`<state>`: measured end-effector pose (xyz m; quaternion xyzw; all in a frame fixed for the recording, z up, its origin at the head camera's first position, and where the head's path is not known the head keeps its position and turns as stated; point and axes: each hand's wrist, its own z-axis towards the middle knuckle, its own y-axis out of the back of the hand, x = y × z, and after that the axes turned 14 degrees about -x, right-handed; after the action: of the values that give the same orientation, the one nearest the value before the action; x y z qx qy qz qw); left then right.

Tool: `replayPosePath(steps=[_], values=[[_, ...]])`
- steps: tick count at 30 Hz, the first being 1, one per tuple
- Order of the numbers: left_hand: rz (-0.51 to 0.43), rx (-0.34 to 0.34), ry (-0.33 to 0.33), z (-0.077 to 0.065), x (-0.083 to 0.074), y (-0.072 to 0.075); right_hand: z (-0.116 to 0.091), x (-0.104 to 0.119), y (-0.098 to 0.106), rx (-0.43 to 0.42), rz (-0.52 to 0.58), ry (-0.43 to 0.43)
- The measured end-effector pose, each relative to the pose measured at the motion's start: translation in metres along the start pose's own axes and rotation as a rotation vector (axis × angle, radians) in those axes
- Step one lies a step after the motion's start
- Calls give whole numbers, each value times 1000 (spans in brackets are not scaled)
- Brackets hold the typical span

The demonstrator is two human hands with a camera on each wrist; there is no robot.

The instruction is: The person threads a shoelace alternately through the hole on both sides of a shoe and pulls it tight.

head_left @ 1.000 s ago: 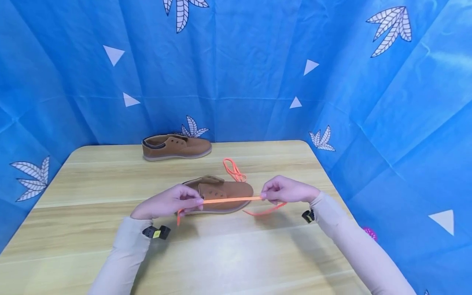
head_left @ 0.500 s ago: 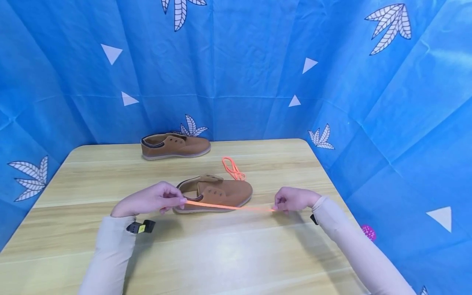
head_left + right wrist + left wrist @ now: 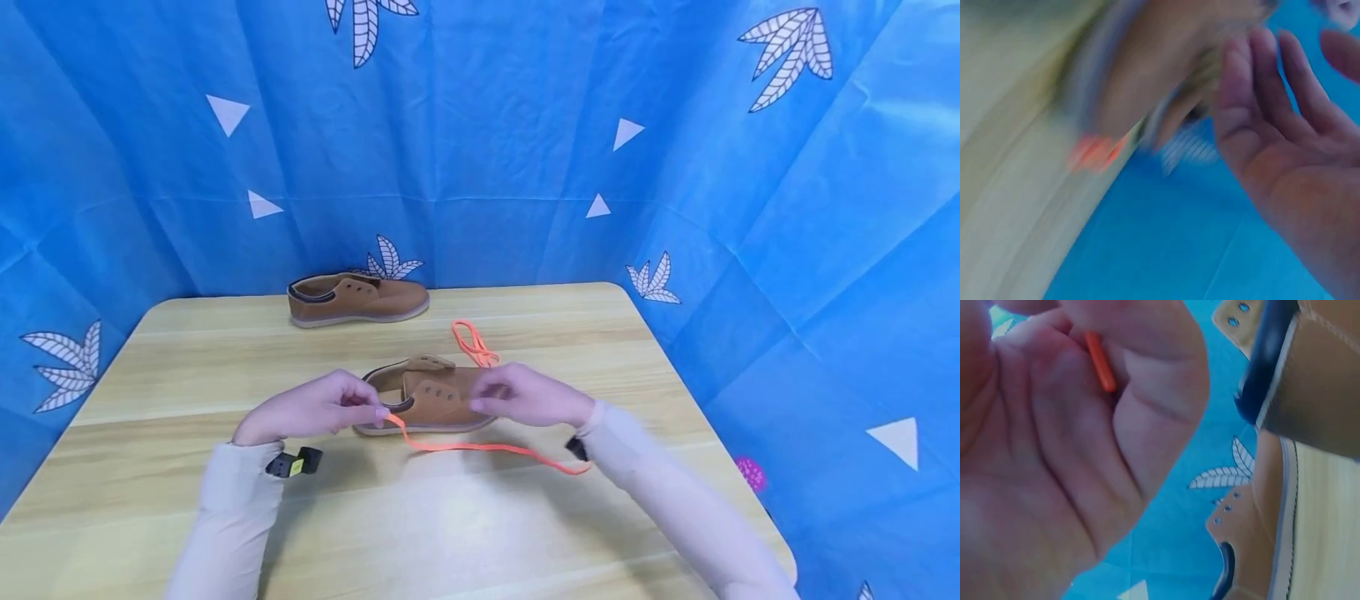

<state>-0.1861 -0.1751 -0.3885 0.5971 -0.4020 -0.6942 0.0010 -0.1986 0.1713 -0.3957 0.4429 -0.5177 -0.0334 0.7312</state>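
Observation:
My left hand (image 3: 318, 406) pinches one end of an orange shoelace (image 3: 480, 447) at the heel side of a brown shoe (image 3: 453, 408). The lace's tip (image 3: 1102, 365) pokes out inside the curled fingers in the left wrist view. From there the lace trails rightward in front of the shoe, its other end loose below my right wrist. My right hand (image 3: 536, 396) is over the shoe's toe with fingers relaxed, holding nothing; the right wrist view shows them extended and blurred. The shoe lies toe to the right, its eyelets bare and the near flap facing me.
A second brown shoe (image 3: 360, 298) without a lace stands at the back left of the wooden table (image 3: 187, 367). Another orange shoelace (image 3: 474, 342), looped in a bundle, lies just behind the near shoe. Blue patterned cloth (image 3: 510, 150) hangs round the table's back and sides.
My right hand has let go of the lace and moved left over the shoe's toe. The lace, earlier stretched taut between both hands, now hangs slack from my left hand, which moved left at first.

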Motion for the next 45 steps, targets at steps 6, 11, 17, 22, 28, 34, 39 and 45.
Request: replayPosePath(steps=[6, 11, 17, 22, 28, 34, 39, 45], values=[[-12, 4, -52, -3, -1, -1, 45, 46, -45, 79, 139, 123], [-21, 6, -28, -9, 2, 4, 49, 50, -65, 101, 167, 138], [6, -14, -28, -8, 3, 7, 36, 37, -61, 100, 174, 95], [36, 3, -57, 1, -4, -4, 30, 35, -62, 100, 251, 39], [11, 27, -92, 13, -8, -20, 26, 35, -69, 16, 340, -35], [61, -206, -64, 24, -5, -28, 10, 14, -64, -62, 434, -219], [165, -387, -40, 40, -7, -42, -3, -11, -59, -140, 591, -381], [262, -387, -32, 55, -9, -66, -8, -21, -65, -211, 692, -490]])
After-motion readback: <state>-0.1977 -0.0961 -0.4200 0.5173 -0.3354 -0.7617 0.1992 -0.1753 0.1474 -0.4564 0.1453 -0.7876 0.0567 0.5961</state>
